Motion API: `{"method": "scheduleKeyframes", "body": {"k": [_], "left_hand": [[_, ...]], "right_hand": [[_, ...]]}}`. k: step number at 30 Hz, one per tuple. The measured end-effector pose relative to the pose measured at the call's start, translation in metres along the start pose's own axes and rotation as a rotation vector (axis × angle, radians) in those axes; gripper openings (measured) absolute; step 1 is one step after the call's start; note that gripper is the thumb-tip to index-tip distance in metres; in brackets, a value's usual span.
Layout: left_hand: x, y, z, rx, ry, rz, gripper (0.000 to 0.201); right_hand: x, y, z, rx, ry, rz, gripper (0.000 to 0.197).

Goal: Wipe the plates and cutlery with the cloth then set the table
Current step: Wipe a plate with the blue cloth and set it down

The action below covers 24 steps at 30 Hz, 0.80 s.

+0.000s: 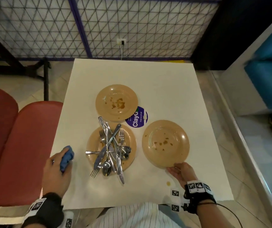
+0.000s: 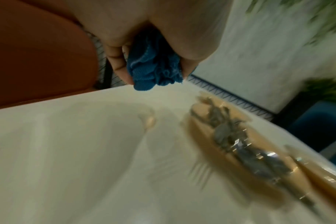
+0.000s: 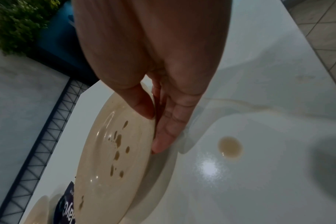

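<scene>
1. Cloth (image 1: 67, 157), blue, bunched; gripped in the left hand (image 1: 56, 171) near the tabletop's left edge.
2. Near-right plate (image 1: 165, 143), tan, brown spots; the right hand (image 1: 182, 171) pinches its near rim, thumb on top, fingers (image 3: 169, 128) beneath.
3. Near-left plate (image 1: 92, 145), tan; carries the cutlery (image 1: 112, 148), a crossed heap of forks, spoons and knives, some overhanging the near rim.
4. Far plate (image 1: 105, 102), tan, brown smears at centre.
5. Round purple sticker (image 1: 136, 120), between the three plates, partly under the far plate.
6. Brown drip (image 1: 168, 183), just beside the right hand.
7. White tabletop (image 1: 148, 76).
8. Red seats (image 1: 20, 145), left of the tabletop.
</scene>
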<state>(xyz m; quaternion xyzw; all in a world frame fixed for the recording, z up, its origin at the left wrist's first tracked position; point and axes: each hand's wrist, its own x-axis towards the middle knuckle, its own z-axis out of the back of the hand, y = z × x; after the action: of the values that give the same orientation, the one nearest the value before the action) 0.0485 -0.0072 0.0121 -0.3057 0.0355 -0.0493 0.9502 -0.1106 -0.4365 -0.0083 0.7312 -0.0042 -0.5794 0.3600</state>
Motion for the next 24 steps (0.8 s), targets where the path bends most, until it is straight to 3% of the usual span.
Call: {"method": "scheduleKeyframes", "body": {"k": [5,7,11,14,18,24], "left_hand": [[0.016,-0.112,-0.012,-0.180,-0.021,-0.117,0.057],[0.019,-0.162,-0.027,-0.178,0.095,-0.199,0.056],[0.017,-0.237,-0.082,-0.015,0.461,-0.394,0.059],[0.001,-0.281,-0.126,0.167,0.569,-0.580,0.060],[-0.023,-0.301,-0.168,0.338,0.674,-0.654,0.058],[-0.035,-0.264,-0.166,0.447,0.620,-0.672,0.057]], "right_hand": [[-0.002,0.011,0.005,0.007,0.101,0.040,0.019],[-0.001,0.017,0.011,-0.029,0.162,0.052,0.019],[0.001,0.026,0.015,-0.028,0.266,0.063,0.036],[0.000,0.035,0.015,-0.016,0.325,0.055,0.041],[-0.004,0.048,0.019,-0.039,0.454,0.096,0.043],[0.003,0.059,0.036,-0.077,0.445,0.093,0.060]]}}
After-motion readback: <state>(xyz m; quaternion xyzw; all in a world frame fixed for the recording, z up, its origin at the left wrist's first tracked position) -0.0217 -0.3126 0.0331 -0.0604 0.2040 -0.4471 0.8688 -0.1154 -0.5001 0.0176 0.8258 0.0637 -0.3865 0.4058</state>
